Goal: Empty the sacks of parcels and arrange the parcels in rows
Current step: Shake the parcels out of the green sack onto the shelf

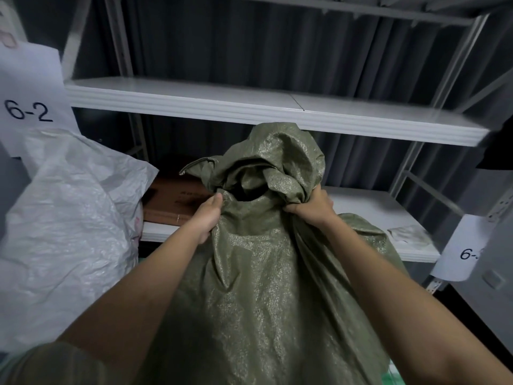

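A large olive-green woven sack (258, 273) hangs in front of me, its bunched mouth raised to the level of the lower shelf. My left hand (206, 218) grips the sack's neck on the left side. My right hand (311, 208) grips a gathered fold of the neck on the right. The mouth shows a dark opening; what is inside is hidden. A brown cardboard parcel (172, 201) lies on the lower shelf behind the left hand.
A white woven sack (69, 218) bulges at the left. White metal shelving stands ahead: an upper shelf (249, 102) and a lower shelf (388, 215). Paper labels read "6-2" (29, 111) at left and "6-" (469, 254) at right. A flat pale packet (408, 233) lies on the lower shelf.
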